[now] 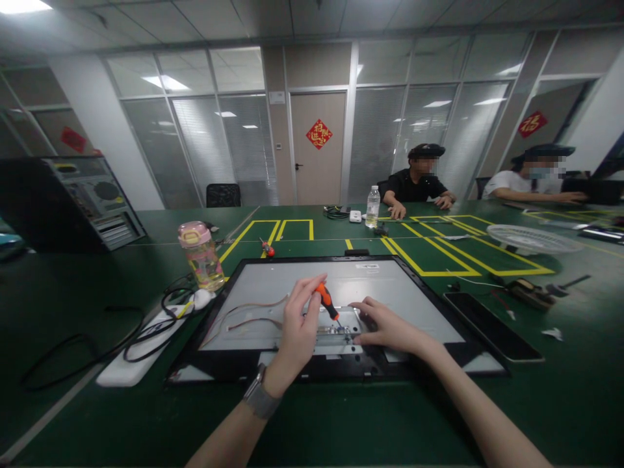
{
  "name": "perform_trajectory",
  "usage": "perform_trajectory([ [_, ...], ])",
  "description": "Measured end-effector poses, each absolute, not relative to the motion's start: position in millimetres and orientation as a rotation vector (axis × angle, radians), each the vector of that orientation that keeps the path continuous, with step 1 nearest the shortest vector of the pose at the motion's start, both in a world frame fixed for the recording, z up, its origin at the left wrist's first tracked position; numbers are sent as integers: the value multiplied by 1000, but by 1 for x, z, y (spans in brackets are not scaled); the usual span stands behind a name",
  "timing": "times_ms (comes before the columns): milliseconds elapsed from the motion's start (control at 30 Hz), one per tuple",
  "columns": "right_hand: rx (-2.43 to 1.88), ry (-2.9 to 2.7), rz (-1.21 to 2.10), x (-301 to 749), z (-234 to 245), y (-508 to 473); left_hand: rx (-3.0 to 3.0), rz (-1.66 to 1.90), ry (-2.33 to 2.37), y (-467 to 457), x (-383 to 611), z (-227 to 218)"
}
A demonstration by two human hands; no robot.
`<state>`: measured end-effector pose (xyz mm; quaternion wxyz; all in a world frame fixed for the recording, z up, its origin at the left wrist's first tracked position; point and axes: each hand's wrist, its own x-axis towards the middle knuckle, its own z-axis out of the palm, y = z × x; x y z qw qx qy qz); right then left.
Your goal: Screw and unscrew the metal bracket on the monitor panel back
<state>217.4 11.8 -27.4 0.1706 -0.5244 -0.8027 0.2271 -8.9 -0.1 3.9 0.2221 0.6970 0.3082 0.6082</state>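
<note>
A flat display panel [273, 279] with a black frame lies face down on the green table, its pale metal back upward. My left hand [301, 322], with a watch on the wrist, is closed on an orange-and-black screwdriver [327, 301]. The screwdriver tilts, its tip down at a metal bracket [336, 344] near the panel's lower middle. My right hand [387, 325] rests at the bracket's right end, thumb and fingers curved around its edge. Whether it pinches a small part there I cannot tell. Thin brown wires [248, 320] run from the bracket toward the left.
Left stand a pink-lidded bottle [201, 257], a white power strip [141, 348] with black cables, and an open computer case [73, 201]. Right lie a black phone [490, 325] and a racket [533, 238]. A water bottle [372, 207] and red screwdriver [268, 248] sit beyond. Two people sit opposite.
</note>
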Motion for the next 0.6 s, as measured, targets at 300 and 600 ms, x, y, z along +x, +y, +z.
perform_trajectory([
  [300,-1499,-2278,647,216,-23,9,1927,1680,909,-1,-9,6],
  [600,-1511,-2270,653,216,-25,10,1939,1706,919,0,-9,4],
])
